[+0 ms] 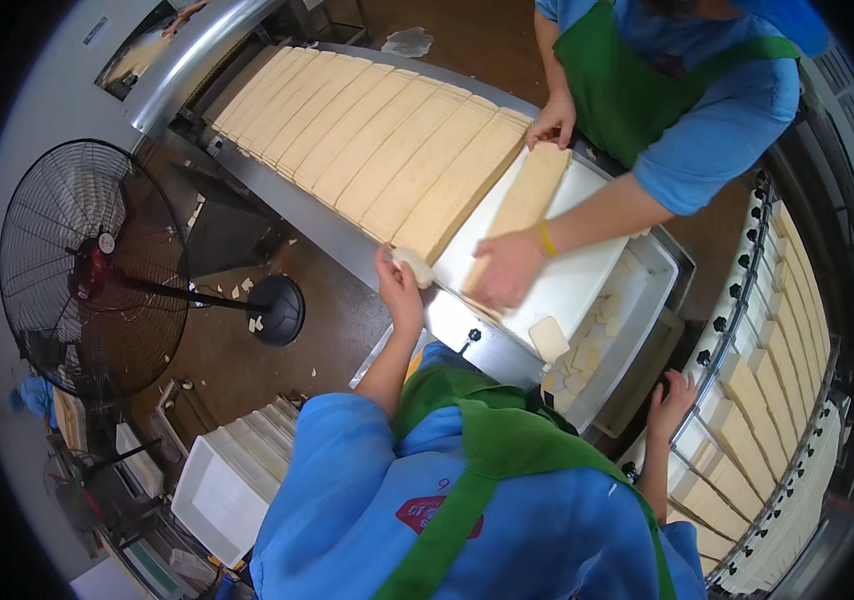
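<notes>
My left hand (pixel 402 290) is closed on a pale, rounded flat piece (pixel 413 267), at the near end of the stacked rows. It looks like a thin wafer or dough sheet; I cannot tell which. Those long rows of pale flat slices (pixel 387 140) stand on edge, side by side, on a metal conveyor. Off to the right, my right hand (pixel 671 404) has its fingers apart and holds nothing, beside the metal rail (pixel 709 372) of a second conveyor. Between my hands, a co-worker's two hands grip a long stack of slices (pixel 527 200) over a white board (pixel 559 285).
A bin (pixel 653 300) holds broken pieces, and one loose slice (pixel 549 340) lies at the board's edge. Rows of slices (pixel 767 400) fill the right conveyor. A standing fan (pixel 92 265) and white trays (pixel 222 490) are at left. The co-worker (pixel 667 90) stands opposite.
</notes>
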Available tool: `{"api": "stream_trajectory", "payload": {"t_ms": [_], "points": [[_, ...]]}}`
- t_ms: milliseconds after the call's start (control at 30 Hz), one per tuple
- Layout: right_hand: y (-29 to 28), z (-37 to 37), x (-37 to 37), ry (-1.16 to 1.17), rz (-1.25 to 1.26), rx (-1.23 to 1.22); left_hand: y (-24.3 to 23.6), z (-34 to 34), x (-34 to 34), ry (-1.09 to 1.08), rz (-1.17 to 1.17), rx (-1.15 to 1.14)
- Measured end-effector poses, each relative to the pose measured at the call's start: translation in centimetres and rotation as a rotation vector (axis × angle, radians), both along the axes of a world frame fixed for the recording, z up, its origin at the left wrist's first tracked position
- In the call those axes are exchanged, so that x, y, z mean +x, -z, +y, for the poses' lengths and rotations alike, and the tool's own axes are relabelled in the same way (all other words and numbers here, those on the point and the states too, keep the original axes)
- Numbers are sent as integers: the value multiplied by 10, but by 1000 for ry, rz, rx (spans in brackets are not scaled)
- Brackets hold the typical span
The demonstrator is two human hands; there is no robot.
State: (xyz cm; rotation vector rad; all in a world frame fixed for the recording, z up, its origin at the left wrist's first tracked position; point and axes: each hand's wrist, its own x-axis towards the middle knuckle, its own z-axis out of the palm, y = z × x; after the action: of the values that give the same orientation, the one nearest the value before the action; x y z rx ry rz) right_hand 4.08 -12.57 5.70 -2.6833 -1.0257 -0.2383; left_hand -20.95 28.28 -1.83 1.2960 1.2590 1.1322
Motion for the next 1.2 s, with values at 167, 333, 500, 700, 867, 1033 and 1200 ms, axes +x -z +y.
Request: {"api": "stream_trajectory", "payload": {"t_ms": [167, 333, 500, 700, 867, 1033, 1200], "points": [[-27, 108, -70, -297, 472, 247, -3, 11, -8, 349, 359, 54], [-48, 234, -82, -800, 577, 172, 11, 42, 13, 344, 641, 189], [-11, 347, -18, -807, 476, 100, 12, 55, 16, 418, 621, 197], [47, 468, 82, -588, 299, 79, -3, 53, 18, 577, 601, 14], [70, 513, 110, -332, 372, -165, -14, 64, 19, 660, 661, 22], [63, 488, 105, -222, 313, -190, -9, 63, 19, 735, 707, 97], [48, 374, 110, -1, 226, -139, -18, 55, 23, 1073, 721, 190]]}}
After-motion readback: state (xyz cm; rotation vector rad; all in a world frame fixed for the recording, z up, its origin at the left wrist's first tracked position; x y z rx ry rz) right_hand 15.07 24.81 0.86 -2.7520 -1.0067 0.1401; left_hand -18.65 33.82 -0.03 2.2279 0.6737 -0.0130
